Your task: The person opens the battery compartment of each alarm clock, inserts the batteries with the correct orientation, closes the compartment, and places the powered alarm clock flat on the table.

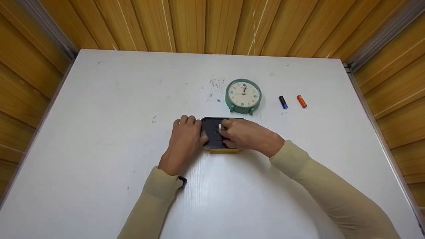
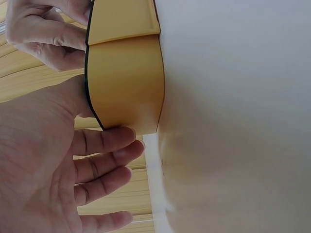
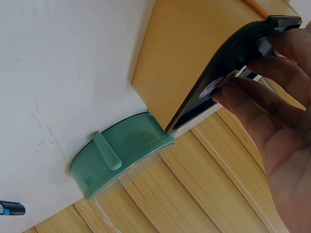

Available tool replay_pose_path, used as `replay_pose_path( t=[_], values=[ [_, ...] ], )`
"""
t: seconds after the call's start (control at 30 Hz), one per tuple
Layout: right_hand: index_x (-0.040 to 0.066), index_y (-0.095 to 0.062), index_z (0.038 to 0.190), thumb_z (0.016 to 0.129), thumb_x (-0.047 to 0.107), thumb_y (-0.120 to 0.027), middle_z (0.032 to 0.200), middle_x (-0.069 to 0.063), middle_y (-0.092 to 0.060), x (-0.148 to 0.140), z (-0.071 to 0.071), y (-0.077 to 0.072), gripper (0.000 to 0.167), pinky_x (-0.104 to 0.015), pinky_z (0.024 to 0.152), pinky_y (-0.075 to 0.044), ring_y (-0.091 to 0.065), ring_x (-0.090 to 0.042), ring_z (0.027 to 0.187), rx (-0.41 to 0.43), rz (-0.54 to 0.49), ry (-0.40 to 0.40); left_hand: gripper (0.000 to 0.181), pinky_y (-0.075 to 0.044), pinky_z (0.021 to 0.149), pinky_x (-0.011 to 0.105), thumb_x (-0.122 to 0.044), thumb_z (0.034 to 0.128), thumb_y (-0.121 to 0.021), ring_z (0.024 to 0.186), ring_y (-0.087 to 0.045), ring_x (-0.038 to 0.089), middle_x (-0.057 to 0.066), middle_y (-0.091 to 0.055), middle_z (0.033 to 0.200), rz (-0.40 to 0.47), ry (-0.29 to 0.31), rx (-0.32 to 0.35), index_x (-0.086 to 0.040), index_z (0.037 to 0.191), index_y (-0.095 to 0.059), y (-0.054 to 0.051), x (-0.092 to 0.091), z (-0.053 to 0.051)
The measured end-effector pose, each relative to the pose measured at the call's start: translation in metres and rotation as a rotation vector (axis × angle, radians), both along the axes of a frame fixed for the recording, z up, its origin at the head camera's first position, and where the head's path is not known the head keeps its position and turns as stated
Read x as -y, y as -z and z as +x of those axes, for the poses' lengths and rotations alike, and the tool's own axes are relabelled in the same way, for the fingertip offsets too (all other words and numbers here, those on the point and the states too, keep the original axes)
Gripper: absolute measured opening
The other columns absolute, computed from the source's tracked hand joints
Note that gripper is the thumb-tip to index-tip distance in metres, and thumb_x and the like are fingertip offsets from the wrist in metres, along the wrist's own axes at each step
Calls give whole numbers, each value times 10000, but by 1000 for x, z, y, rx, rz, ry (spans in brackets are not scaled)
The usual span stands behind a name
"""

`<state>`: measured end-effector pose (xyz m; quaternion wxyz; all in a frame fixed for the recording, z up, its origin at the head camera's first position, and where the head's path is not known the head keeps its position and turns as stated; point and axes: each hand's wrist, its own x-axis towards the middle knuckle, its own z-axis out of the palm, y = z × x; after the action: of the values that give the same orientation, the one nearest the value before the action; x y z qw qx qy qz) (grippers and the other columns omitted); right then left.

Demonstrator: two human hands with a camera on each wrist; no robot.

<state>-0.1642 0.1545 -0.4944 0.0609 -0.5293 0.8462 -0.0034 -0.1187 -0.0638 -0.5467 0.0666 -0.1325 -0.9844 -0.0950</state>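
Note:
A yellow box with a black back (image 1: 212,132) lies on the table, black side up. My left hand (image 1: 186,136) grips its left end, the thumb on the black face and the index finger against the yellow side (image 2: 129,87). The other left fingers spread loosely beside it. My right hand (image 1: 244,132) bends its fingertips onto the black face, by a small white piece (image 1: 220,126). In the right wrist view a round sticker (image 3: 211,88) shows near these fingertips. Whether they pinch something there is hidden.
Behind the box stands a round green alarm clock (image 1: 243,94), dial up. To its right lie a black-and-blue battery (image 1: 283,102) and an orange battery (image 1: 301,101). The white table (image 1: 99,116) meets wood-slat walls (image 1: 186,26) at the back and sides.

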Motion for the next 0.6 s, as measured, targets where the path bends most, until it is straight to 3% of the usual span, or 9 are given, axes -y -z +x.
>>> replay_pose_path(
  t=[0.3,0.6],
  values=[
    [-9,-776,1080,925,81,-757,955,-143,-667,2,-2,1,180,-401,832,-586,-674,-261,855,0,-30,-3,297,-476,958,527,-274,1009,-668,1047,-559,349,151,-649,1045,5,10,-27,10,1083,-712,0,0,1],
    [20,-791,1123,959,197,-814,1038,-146,-676,8,-2,-9,243,-391,828,-584,-665,-256,879,63,87,71,362,-459,991,536,-329,1023,-666,1088,-563,357,159,-657,1089,-22,3,7,12,1137,-707,1,0,-1]
  ],
)
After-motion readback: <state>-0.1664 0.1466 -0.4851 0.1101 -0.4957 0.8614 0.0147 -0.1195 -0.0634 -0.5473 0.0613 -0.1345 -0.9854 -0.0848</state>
